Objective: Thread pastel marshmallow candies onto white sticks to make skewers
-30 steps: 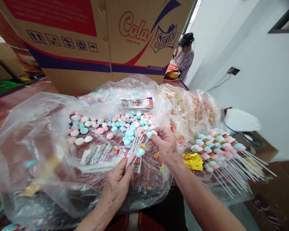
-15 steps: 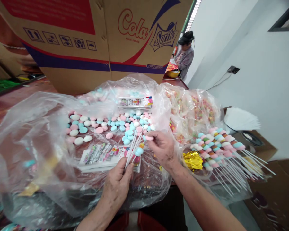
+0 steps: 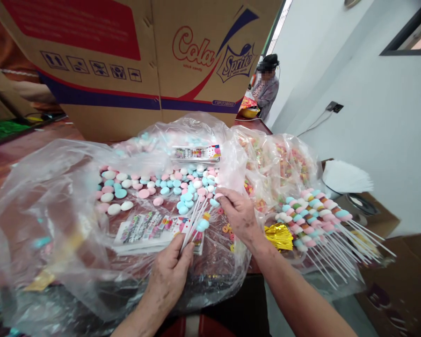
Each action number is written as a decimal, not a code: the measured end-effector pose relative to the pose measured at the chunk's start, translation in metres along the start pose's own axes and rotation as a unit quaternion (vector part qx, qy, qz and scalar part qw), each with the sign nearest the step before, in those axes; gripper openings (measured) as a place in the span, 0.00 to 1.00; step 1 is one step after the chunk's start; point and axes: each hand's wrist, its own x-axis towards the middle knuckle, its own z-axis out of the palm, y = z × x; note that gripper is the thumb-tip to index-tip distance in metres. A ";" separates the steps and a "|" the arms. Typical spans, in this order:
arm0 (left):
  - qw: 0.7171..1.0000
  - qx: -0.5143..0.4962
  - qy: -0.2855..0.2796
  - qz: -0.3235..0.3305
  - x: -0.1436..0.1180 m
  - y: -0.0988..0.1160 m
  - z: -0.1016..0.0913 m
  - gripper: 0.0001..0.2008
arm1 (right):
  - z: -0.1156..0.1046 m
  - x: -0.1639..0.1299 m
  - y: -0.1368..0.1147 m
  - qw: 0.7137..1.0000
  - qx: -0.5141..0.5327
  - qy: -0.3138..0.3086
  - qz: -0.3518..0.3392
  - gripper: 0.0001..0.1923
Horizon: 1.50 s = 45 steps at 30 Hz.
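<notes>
Over the clear plastic sheet (image 3: 56, 187), a bundle of white sticks (image 3: 193, 221) is pinched in the left hand (image 3: 168, 276). A pink candy disc (image 3: 218, 196) is held at the right hand (image 3: 240, 213) fingertips, above loose candy discs (image 3: 154, 185). Sticks judged light, thin, bendable; best gripped low, discs edgewise.

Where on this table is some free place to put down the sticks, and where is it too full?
Free: the bare wood table left of the plastic bag, before the cardboard box. Crowded: loose candies and printed cards ahead of the left hand; finished skewers and gold foil beside the right hand.
</notes>
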 end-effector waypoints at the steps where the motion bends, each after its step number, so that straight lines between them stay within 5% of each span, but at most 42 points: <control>1: 1.000 -0.001 0.001 0.002 0.000 0.000 0.000 0.15 | 0.001 -0.001 0.000 1.000 -0.004 -0.007 -0.010 0.12; 6: 1.000 -0.005 0.008 0.003 -0.001 0.001 -0.001 0.15 | 0.004 -0.008 0.000 0.999 0.013 -0.049 -0.013 0.17; 14: 1.000 -0.002 -0.001 0.002 -0.002 -0.001 -0.001 0.16 | 0.000 -0.001 0.003 0.996 0.044 -0.011 0.072 0.12; 22: 1.000 -0.004 -0.004 -0.013 -0.001 0.000 -0.001 0.15 | -0.001 -0.010 0.002 0.997 0.003 -0.051 -0.061 0.16; 30: 1.000 -0.007 0.026 -0.005 -0.007 -0.002 0.004 0.14 | 0.011 -0.028 0.015 0.987 -0.059 0.023 -0.150 0.14; 34: 1.000 -0.009 0.021 0.006 -0.010 -0.004 0.006 0.14 | 0.014 -0.033 0.018 0.995 -0.022 0.017 -0.097 0.13; 41: 0.999 -0.028 0.007 0.019 -0.010 -0.006 0.002 0.13 | -0.002 -0.018 0.009 0.993 0.065 -0.090 0.030 0.12; 45: 0.999 -0.021 0.010 0.024 -0.008 -0.006 0.000 0.14 | -0.007 -0.017 0.003 0.989 0.091 -0.107 0.039 0.11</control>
